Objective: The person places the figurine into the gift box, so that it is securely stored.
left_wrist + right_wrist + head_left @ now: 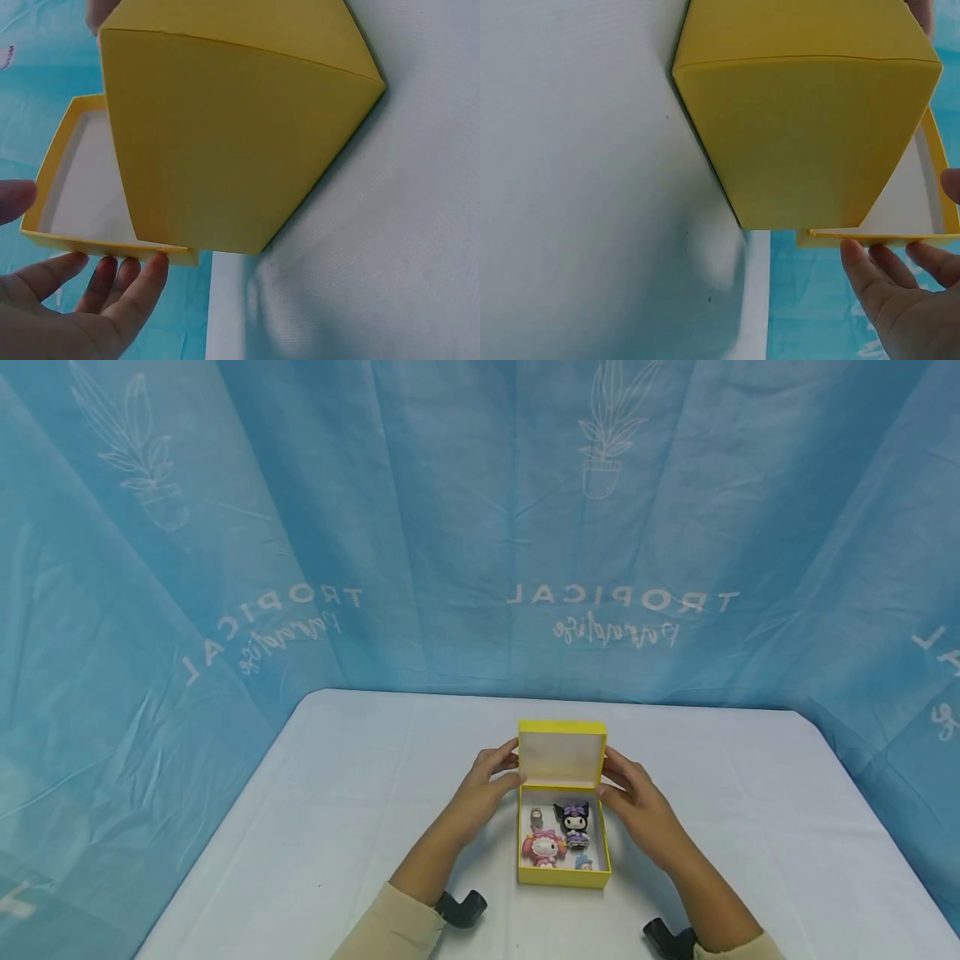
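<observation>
An open yellow box point(564, 877) with a white inside stands on the table. Its yellow lid point(562, 757) is upright at the back, white inner face toward me. My left hand point(483, 789) holds the lid's left side, and my right hand point(637, 806) holds its right side. In the wrist views, fingertips of the left hand point(90, 307) and right hand point(911, 296) lie along the lid's side walls. Inside the box are a pink figurine point(544, 848), a black-and-purple figurine point(575, 825), a small grey figurine point(536, 817) and a small blue one point(583, 862).
A white cloth covers the table point(375, 760). Blue printed curtains point(465, 527) hang behind it and at both sides. Black wrist mounts point(462, 910) show on both forearms, below light sleeves' cuffs.
</observation>
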A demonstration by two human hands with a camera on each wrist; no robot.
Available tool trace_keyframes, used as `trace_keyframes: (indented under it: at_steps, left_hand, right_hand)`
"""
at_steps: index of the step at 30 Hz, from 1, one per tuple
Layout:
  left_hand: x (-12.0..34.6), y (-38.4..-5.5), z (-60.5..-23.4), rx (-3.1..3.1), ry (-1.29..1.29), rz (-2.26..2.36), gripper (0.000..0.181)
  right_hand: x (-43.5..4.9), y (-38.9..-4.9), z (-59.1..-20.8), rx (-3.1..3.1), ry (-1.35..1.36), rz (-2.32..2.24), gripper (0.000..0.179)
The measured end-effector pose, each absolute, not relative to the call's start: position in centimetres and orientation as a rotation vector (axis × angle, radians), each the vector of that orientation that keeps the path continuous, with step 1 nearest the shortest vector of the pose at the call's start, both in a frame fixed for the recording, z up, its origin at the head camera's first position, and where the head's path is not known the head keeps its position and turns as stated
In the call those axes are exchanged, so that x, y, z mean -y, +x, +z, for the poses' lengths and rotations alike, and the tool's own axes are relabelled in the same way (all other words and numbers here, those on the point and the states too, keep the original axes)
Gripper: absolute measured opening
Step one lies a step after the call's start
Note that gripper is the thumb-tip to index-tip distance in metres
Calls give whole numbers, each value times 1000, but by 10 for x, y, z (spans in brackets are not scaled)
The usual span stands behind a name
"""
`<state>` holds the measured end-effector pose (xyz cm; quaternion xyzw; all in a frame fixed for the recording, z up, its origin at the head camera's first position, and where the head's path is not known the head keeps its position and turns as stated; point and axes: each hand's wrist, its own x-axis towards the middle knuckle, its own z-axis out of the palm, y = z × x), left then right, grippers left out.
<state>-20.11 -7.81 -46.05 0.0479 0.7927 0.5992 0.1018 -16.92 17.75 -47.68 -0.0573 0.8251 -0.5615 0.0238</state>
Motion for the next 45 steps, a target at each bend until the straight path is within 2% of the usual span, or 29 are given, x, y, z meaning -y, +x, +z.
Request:
trace_keyframes:
  at_steps: [3,15,25,31,39,45]
  left_hand:
    - [79,-199,-459,-2321,159,1763,61]
    - [78,-192,-457,-2304,80,1758,72]
    - [78,-186,-455,-2310,66,1795,72]
    - [81,-183,-454,-2310,68,1766,63]
    - [89,-180,-456,-2341,150,1711,46]
    - [95,-175,-457,-2317,207,1707,43]
  right_hand:
    - [-178,-167,-475,-2559,-162,-1724,64]
    - [-177,-160,-473,-2597,-139,-1665,66]
    - [-179,-154,-468,-2664,-142,-1601,65]
    - [-181,-151,-467,-2692,-144,-1590,63]
    - [-184,-150,-467,-2691,-155,-1599,50]
    - [-187,-146,-467,-2705,-145,-1580,50]
